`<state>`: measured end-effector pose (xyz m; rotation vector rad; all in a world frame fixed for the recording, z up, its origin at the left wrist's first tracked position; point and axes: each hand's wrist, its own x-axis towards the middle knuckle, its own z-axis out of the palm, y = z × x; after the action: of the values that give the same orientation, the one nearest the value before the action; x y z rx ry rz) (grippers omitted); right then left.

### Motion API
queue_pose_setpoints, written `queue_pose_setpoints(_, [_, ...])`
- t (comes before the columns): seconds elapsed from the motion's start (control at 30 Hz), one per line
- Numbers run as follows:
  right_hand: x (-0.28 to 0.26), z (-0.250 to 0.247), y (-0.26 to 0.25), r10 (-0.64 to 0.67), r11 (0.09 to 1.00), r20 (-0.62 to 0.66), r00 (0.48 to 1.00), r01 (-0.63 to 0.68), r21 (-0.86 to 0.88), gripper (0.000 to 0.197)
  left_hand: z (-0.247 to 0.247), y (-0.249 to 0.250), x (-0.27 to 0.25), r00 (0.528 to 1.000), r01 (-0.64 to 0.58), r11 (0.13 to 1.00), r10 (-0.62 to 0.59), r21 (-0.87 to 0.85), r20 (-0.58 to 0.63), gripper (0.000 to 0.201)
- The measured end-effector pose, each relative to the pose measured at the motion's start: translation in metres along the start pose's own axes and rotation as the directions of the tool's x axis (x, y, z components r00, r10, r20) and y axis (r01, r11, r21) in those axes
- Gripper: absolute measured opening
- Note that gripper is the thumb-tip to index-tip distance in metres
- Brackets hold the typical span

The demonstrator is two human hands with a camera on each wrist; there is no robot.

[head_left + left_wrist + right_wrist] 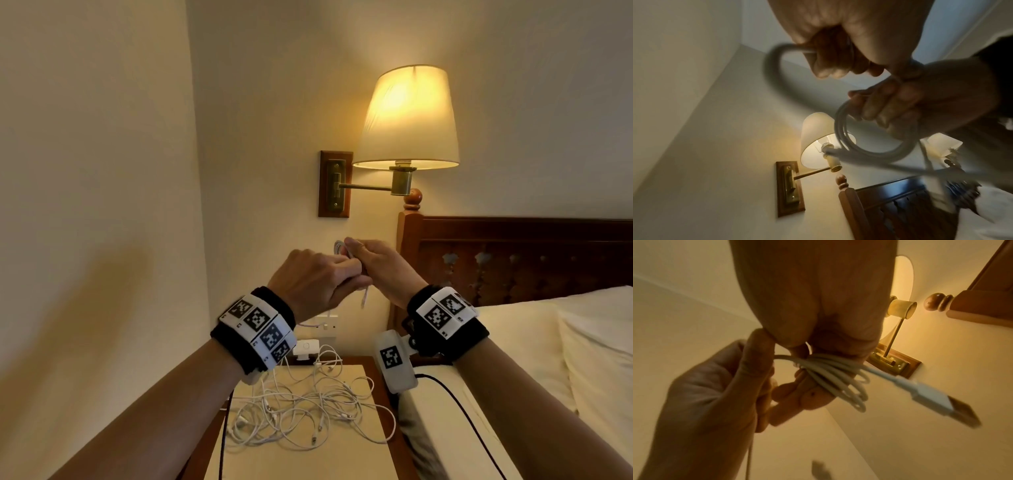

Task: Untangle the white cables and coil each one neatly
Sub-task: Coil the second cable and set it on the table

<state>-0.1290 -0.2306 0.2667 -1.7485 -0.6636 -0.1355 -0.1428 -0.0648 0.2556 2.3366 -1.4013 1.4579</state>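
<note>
Between both hands (346, 270), coiled cable (838, 379).

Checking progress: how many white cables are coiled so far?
1: the coil gripped in the right hand, its tail pinched by the left hand. The other cables lie tangled on the nightstand; finished coils could be out of view.

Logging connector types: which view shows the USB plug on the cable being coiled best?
The right wrist view: the USB plug fills the lower right, metal tip visible, only slightly blurred. The head view shows just a small cable end dangling below the hands. In the left wrist view I cannot pick it out.
</note>
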Motion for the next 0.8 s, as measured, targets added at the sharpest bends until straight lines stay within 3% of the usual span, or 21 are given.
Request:
queue_pose_setpoints(0.1, [-0.006,0.003,-0.001,0.05,0.997,0.099,0.994,-0.055,0.051,0.038,-0.004,-0.009,0.002,0.993,0.1,0.995,-0.102,-0.026,-0.063,0.037])
queue_pose_setpoints(0.17, [-0.009,0.004,-0.003,0.093,0.983,0.145,0.985,-0.114,0.147,0.041,-0.006,-0.016,0.0,0.968,0.233,0.964,-0.242,-0.127,-0.064,0.042])
queue_pose_setpoints(0.3, [-0.006,0.004,-0.007,0.118,0.982,0.196,0.973,-0.144,0.124,0.039,0.0,-0.025,-0.006,0.871,0.46,0.76,-0.487,-0.459,0.068,0.058])
queue_pose_setpoints(0.4, [-0.003,0.004,-0.012,0.113,0.988,0.198,0.974,-0.132,0.083,0.038,0.007,-0.025,-0.011,0.826,0.535,0.64,-0.534,-0.552,0.181,0.07])
queue_pose_setpoints(0.53, [0.001,0.002,-0.018,0.106,0.99,0.199,0.974,-0.123,0.073,0.039,0.0,-0.019,-0.009,0.747,0.63,0.352,-0.517,-0.692,0.418,0.047])
queue_pose_setpoints(0.6, [0.002,0.001,-0.02,0.115,0.988,0.178,0.977,-0.132,0.085,0.039,-0.004,-0.018,-0.008,0.725,0.653,0.272,-0.493,-0.707,0.481,0.043])
queue_pose_setpoints(0.7, [0.004,0.002,-0.022,0.14,0.98,0.132,0.981,-0.156,0.12,0.04,-0.009,-0.019,-0.006,0.715,0.665,0.223,-0.464,-0.713,0.522,0.041])
queue_pose_setpoints(0.8, [0.005,0.008,-0.022,0.156,0.976,0.084,0.984,-0.167,0.142,0.039,-0.006,-0.019,-0.004,0.726,0.66,0.312,-0.5,-0.683,0.473,0.039])
